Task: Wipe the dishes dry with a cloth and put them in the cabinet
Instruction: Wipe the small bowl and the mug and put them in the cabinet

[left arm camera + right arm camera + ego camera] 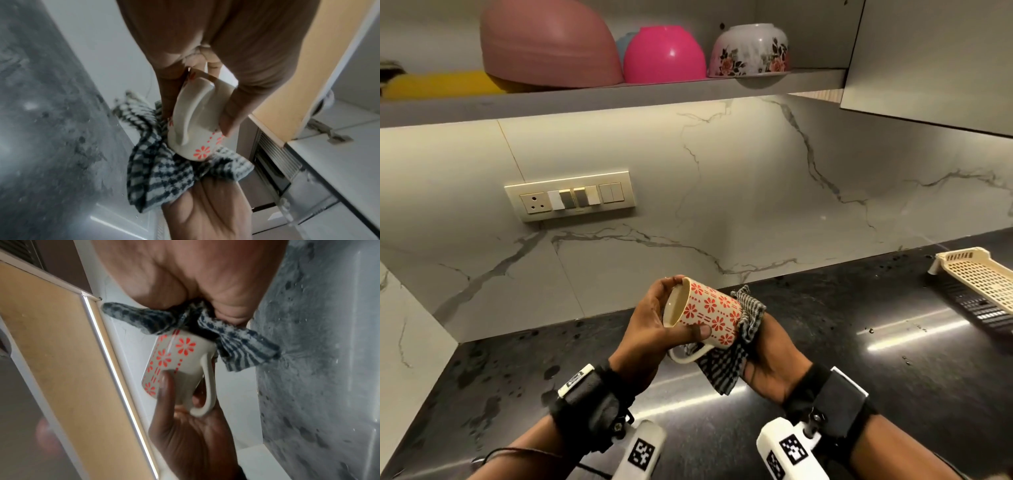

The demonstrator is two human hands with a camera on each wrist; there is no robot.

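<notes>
A cream mug [710, 313] with red flower print lies sideways in the air above the black counter, mouth to the left, handle down. My left hand [654, 325] grips it at the rim, fingers over the top and thumb on the near side. My right hand [770, 353] holds a black-and-white checked cloth [736, 353] bunched against the mug's base. The left wrist view looks along the mug [191, 129] and its handle into the cloth [164, 177]. In the right wrist view the cloth [236, 340] wraps the mug's [176, 360] bottom end.
Above, an open cabinet shelf [619, 96] carries upturned bowls: a large pink one [548, 44], a bright pink one [664, 54] and a floral white one [750, 51]. A cabinet door [928, 61] hangs open at upper right. A cream dish tray [979, 277] sits at the counter's right. A switch plate [571, 197] is on the wall.
</notes>
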